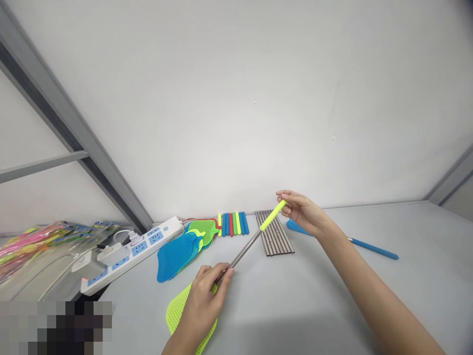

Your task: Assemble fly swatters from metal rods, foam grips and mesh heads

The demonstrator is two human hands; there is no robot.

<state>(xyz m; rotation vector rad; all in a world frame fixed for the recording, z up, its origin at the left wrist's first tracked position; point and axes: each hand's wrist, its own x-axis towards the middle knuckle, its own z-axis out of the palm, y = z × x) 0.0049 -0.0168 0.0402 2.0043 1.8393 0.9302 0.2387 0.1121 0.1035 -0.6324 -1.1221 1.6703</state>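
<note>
Raised above the table is a fly swatter with a yellow-green perforated head (pixel 178 308), a metal rod (pixel 244 252) and a yellow-green handle (pixel 272 216) on the rod's upper end. My left hand (pixel 206 296) is closed around the rod close to the head and hides part of it. At the handle's tip, my right hand (pixel 301 212) pinches with thumb and fingers. Behind the swatter several bare metal rods (pixel 275 236) lie side by side, with a row of coloured handles (pixel 233 224) to their left.
Blue, green and yellow swatter heads (pixel 179 254) lie overlapped at left. A white power strip (pixel 142 249) with plugs runs along the left edge, near plastic-wrapped bundles (pixel 40 251). A swatter with a blue handle (pixel 375 249) lies behind my right forearm. A white wall (pixel 254 123) stands behind.
</note>
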